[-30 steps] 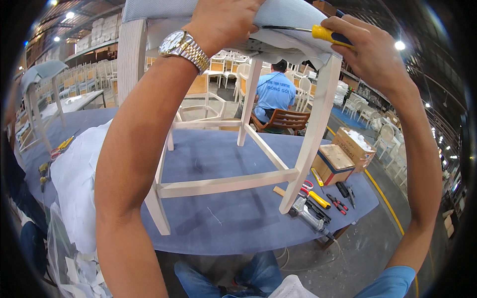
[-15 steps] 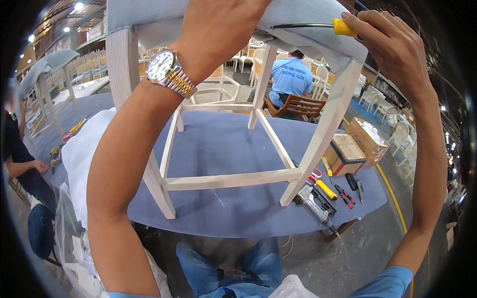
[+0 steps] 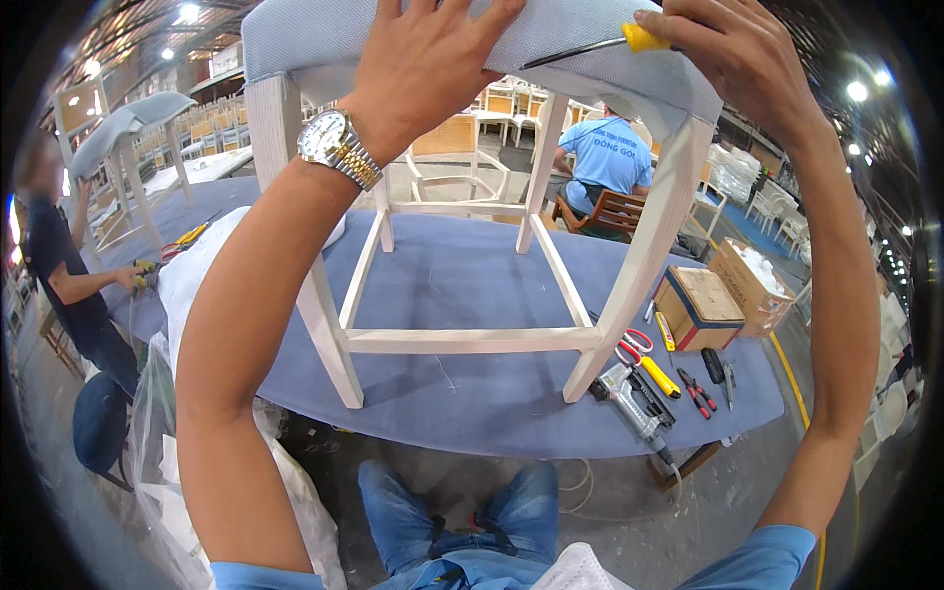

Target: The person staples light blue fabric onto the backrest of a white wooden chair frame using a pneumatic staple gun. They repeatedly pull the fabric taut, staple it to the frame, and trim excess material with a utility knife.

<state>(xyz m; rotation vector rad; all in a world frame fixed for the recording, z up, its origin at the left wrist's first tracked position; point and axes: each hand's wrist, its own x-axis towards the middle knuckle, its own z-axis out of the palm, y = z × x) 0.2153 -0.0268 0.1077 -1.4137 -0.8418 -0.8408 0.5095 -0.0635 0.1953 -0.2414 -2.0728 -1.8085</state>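
Note:
A pale wooden chair (image 3: 472,340) stands upright in front of me, its seat (image 3: 580,28) covered in light grey-blue fabric. My left hand (image 3: 433,54), with a watch (image 3: 334,143) on the wrist, lies spread on the seat's near side, thumb along the lower edge of the fabric. In my right hand (image 3: 733,39) is a screwdriver (image 3: 644,39), gripped by its yellow handle. Its dark shaft slants down to the left, the tip at the fabric's lower edge near my left thumb. The far ends of some fingers are cut off by the frame.
The chair stands on a blue-grey covered table (image 3: 472,393). At its right lie a staple gun (image 3: 629,408), red-handled scissors (image 3: 634,344), pliers (image 3: 696,393), a yellow cutter (image 3: 665,331) and boxes (image 3: 703,310). A co-worker (image 3: 74,256) handles another chair at left; another person (image 3: 605,157) sits beyond.
The screwdriver has tilted from nearly level to slanting, its tip lower at the fabric edge. My left hand's fingers now show spread. The whole view has shifted slightly.

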